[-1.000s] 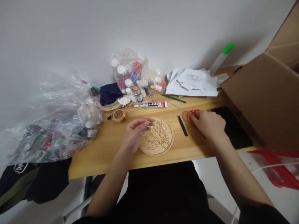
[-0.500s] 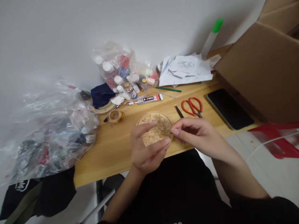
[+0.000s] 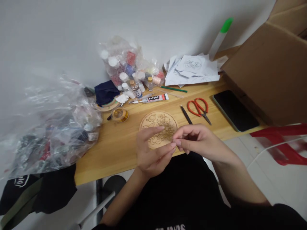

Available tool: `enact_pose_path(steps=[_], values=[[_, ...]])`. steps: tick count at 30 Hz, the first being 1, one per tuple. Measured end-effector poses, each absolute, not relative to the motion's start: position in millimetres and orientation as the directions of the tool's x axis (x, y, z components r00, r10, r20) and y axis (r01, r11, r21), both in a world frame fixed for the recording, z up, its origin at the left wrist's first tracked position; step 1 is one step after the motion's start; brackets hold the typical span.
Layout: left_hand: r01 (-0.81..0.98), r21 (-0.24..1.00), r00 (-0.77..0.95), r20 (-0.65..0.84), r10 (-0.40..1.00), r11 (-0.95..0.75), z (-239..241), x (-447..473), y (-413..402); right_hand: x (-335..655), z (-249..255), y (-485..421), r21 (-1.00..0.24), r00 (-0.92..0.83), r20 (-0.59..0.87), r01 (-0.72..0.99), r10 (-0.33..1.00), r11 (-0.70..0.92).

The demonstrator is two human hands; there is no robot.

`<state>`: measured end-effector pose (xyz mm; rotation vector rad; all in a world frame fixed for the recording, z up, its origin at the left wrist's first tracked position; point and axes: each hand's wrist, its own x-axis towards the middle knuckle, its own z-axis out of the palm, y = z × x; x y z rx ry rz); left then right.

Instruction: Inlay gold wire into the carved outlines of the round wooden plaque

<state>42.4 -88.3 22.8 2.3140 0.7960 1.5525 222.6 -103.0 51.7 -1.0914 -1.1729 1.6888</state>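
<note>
A round wooden disc (image 3: 157,117) with dark engraved line patterns lies on the table, partly covered by my hands. My left hand (image 3: 151,155) hovers over its lower left part, thumb and fingers spread apart. My right hand (image 3: 199,140) is at the disc's lower right edge, thumb and forefinger pinched together. Those tips meet a fingertip of my left hand; anything between them is too small to make out. Just beyond my right hand lie a slim black pointed tool (image 3: 186,115) and red-handled scissors (image 3: 200,108).
Behind the disc are a B-7000 glue tube (image 3: 154,98), a green pencil (image 3: 174,89), small bottles (image 3: 136,89) and a wire spool (image 3: 120,114). Plastic bags (image 3: 59,134) fill the left. Papers (image 3: 192,72), a phone (image 3: 235,110) and a cardboard box (image 3: 268,76) stand right.
My right hand's pinched fingertips have come left and slightly down, from apart to touching my left fingertip. My left hand keeps its spread pose. The view has shifted slightly.
</note>
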Motion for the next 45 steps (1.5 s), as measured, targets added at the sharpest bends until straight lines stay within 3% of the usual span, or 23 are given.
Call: enact_pose_path(steps=[4,7,9,10,11,12,16,21,25,29,32,39,45], values=[[0.324,0.473,0.305,0.767,0.564,-0.819,22,45,-90,225,46,-107,-0.957,-0.325,-0.227,-0.101,0.918,-0.272],[0.428,0.457,0.336,0.721,0.607,-0.78,14,42,-92,235,41,-105,-0.971,-0.266,-0.236,0.038,0.934,-0.235],[0.551,0.456,0.339,0.644,0.686,-0.699,3,36,-93,245,38,-96,-0.928,-0.168,-0.23,0.334,0.959,-0.164],[0.614,0.464,0.333,0.581,0.743,-0.638,-3,32,-95,250,37,-90,-0.827,-0.105,-0.21,0.55,0.972,-0.119],[0.668,0.467,0.319,0.523,0.79,-0.579,-9,28,-96,255,36,-83,-0.626,-0.056,-0.199,0.776,0.978,-0.083],[0.712,0.462,0.311,0.467,0.828,-0.528,-15,25,-98,260,36,-74,-0.537,-0.042,-0.191,0.841,0.981,-0.068],[0.821,0.417,0.266,0.324,0.908,-0.39,-33,18,-108,265,40,-43,-0.327,-0.137,-0.219,0.943,0.966,0.06],[0.839,0.409,0.22,0.345,0.912,-0.358,-36,24,-118,253,53,-25,-0.093,-0.22,-0.354,0.975,0.909,0.2],[0.843,0.407,0.203,0.361,0.91,-0.35,-31,27,-125,242,66,-19,0.002,-0.213,-0.456,0.971,0.864,0.241],[0.864,0.359,0.207,0.383,0.9,-0.352,-25,31,-131,234,72,-13,0.018,-0.191,-0.521,0.972,0.832,0.235],[0.875,0.298,0.25,0.396,0.884,-0.382,-21,41,-136,237,70,-12,-0.011,-0.202,-0.473,0.975,0.858,0.223],[0.838,0.226,0.415,0.328,0.848,-0.497,-16,81,-134,278,43,-37,-0.178,-0.244,-0.096,0.958,0.965,0.225],[0.85,0.196,0.416,0.318,0.852,-0.488,-18,114,-116,293,-9,-75,-0.256,-0.321,0.172,0.898,0.931,0.357]])
